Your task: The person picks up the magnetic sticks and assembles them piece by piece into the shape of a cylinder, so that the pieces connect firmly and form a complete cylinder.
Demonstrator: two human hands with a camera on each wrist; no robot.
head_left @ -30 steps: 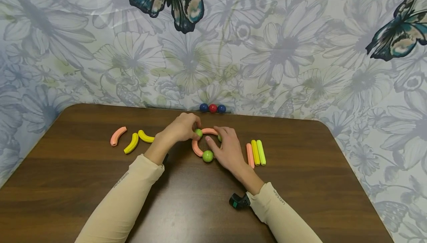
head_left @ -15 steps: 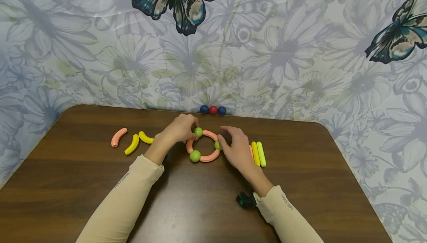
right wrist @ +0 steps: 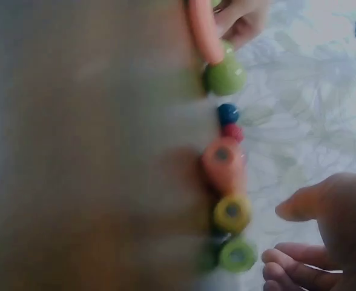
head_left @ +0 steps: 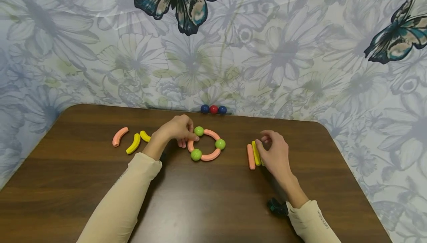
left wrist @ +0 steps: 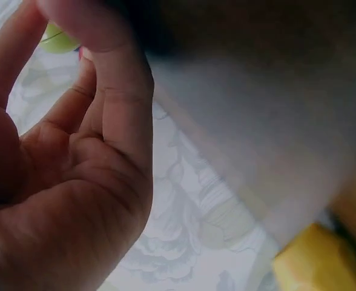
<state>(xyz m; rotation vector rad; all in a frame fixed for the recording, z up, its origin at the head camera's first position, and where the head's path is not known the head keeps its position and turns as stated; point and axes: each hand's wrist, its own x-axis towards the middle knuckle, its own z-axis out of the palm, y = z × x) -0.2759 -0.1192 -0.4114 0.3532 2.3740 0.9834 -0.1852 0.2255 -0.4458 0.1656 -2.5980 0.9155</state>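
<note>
A ring of three green balls [head_left: 220, 144] joined by three curved pink rods [head_left: 211, 157] lies mid-table. My left hand [head_left: 178, 129] is at the ring's left side, its thumb by the upper left ball [head_left: 199, 131] and its fingers spread apart to the left. In the left wrist view a green ball [left wrist: 60, 40] shows beyond the fingers. My right hand [head_left: 275, 152] hovers at the straight rods, nothing in its grasp. A pink rod [head_left: 251, 157] and a yellow rod [head_left: 255, 153] show beside its thumb; the green rod [right wrist: 237, 254] is mostly hidden in the head view.
On the left lie a curved pink rod [head_left: 119, 136] and two curved yellow rods [head_left: 133, 144], one partly behind my left wrist. Two blue balls [head_left: 205, 108] flank a red ball [head_left: 214, 109] at the table's back edge, against the patterned wall cloth.
The ring has shifted and turned, and its right ball is now uncovered. My right hand has left it and moved right to the straight rods. My left hand's fingers have drawn slightly leftward.
</note>
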